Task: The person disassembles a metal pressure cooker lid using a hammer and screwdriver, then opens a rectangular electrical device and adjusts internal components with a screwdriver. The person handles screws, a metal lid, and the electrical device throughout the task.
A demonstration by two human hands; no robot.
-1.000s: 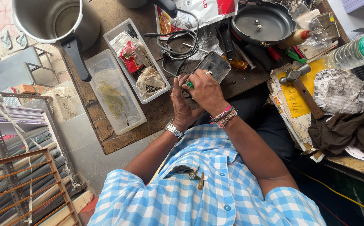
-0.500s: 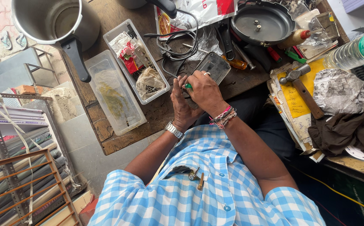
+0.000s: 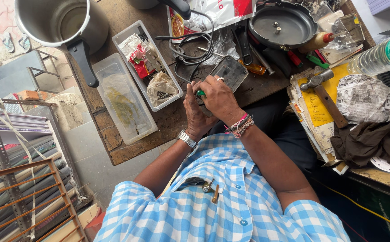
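My two hands meet over a worn wooden bench (image 3: 127, 152). My right hand (image 3: 219, 99), with thread bracelets at the wrist, is closed around a green-handled screwdriver (image 3: 200, 93), of which only the handle tip shows. My left hand (image 3: 195, 115), with a metal watch at the wrist, curls under and beside the right hand at the near corner of a flat grey metal plate (image 3: 231, 71). Its grip is mostly hidden by the right hand.
Two clear plastic trays (image 3: 123, 105) of small parts lie left of the hands, with a steel pot (image 3: 56, 20) beyond. A black cable (image 3: 190, 54), a dark pan lid (image 3: 282, 24), a hammer (image 3: 322, 94), papers, a brown cloth (image 3: 374, 141) and a plastic bottle (image 3: 383, 54) crowd the right side. A metal rack (image 3: 20, 179) stands at lower left.
Both hands stay together at the plate; only a slight shift of the fingers and the screwdriver handle is visible.
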